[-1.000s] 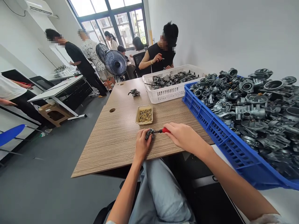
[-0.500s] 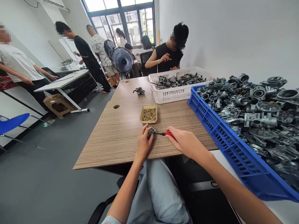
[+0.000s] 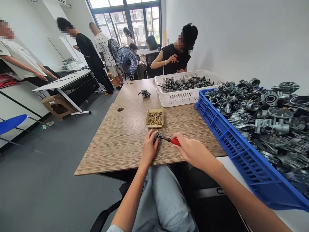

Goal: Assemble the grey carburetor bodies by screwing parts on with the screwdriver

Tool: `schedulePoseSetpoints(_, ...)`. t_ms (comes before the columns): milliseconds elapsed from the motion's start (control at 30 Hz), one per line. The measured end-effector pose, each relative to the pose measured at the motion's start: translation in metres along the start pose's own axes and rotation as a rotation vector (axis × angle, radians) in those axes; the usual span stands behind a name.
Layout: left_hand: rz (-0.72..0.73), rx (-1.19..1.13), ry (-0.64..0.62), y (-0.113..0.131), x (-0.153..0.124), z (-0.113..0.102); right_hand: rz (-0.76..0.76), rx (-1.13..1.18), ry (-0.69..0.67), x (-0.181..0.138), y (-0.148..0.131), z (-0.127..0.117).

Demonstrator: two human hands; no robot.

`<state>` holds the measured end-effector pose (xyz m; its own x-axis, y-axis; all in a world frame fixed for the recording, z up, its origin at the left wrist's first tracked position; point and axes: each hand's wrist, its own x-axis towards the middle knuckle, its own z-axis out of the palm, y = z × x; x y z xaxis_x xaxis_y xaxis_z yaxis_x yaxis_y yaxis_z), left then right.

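Note:
My left hand [image 3: 150, 146] is wrapped round a small grey metal carburetor [image 3: 157, 136] on the table, near its front edge. From the right, my right hand [image 3: 189, 149] grips a screwdriver [image 3: 174, 141] by its red handle. The dark shaft points left, with its tip at the carburetor; the exact contact point is too small to make out. Just beyond my left hand stands a small cream tray [image 3: 146, 124] holding many brass-coloured jets or screws [image 3: 154, 119].
A blue crate [image 3: 224, 141] heaped with carburetors [image 3: 272, 119] stands on my right. Behind it is a white basket [image 3: 180, 99] of similar parts. One loose carburetor [image 3: 144, 93] lies farther back on the wooden table [image 3: 116, 138]. Across from me sits a co-worker [image 3: 177, 54].
My hands keep nearly the same place, with the screwdriver still at the carburetor. My right-hand fingers have shifted slightly on the handle. The whole view has moved a little.

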<state>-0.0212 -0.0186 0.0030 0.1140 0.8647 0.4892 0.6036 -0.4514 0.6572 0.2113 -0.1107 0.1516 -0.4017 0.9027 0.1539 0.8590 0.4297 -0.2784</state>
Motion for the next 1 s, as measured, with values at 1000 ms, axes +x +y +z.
schedulePoseSetpoints(1000,0.012,0.02,0.055,0.0,0.002,0.0,0.086,-0.128,0.113,0.005,0.0,0.012)
